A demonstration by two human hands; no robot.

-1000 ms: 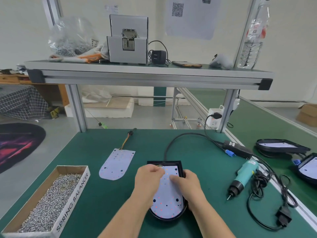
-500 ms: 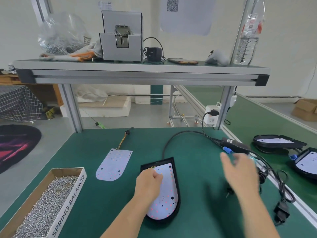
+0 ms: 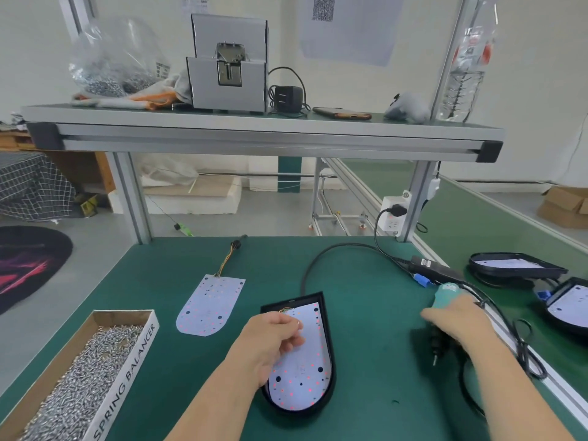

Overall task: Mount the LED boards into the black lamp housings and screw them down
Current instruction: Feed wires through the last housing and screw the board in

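Here, the housing (image 3: 329,370) lies flat on the green table (image 3: 375,338), close in front of me, rounded end nearest, square end away; the board (image 3: 302,380) sits inside it, white face up, dotted with red points; coloured wires show at its far edge, under the housing's rim. My left hand (image 3: 273,342) rests on the board's upper half, fingers bent with the tips down against the white face; I cannot tell whether they pinch anything. My right hand (image 3: 458,319), off to the right and blurred, is wrapped round the screwdriver (image 3: 447,292); its teal rear end sticks out beyond the knuckles and the dark bit end points down toward me, just above the table; a black cable runs from it along the table's right edge. To the left of the housing a second board (image 3: 210,305) lies bare on the table, its wire tail trailing away from me; further left a box (image 3: 127,377) marked SPRING BALANCER holds a heap of screws (image 3: 73,393). On the neighbouring table at right sit two more housings (image 3: 515,265), each with a white board in it.
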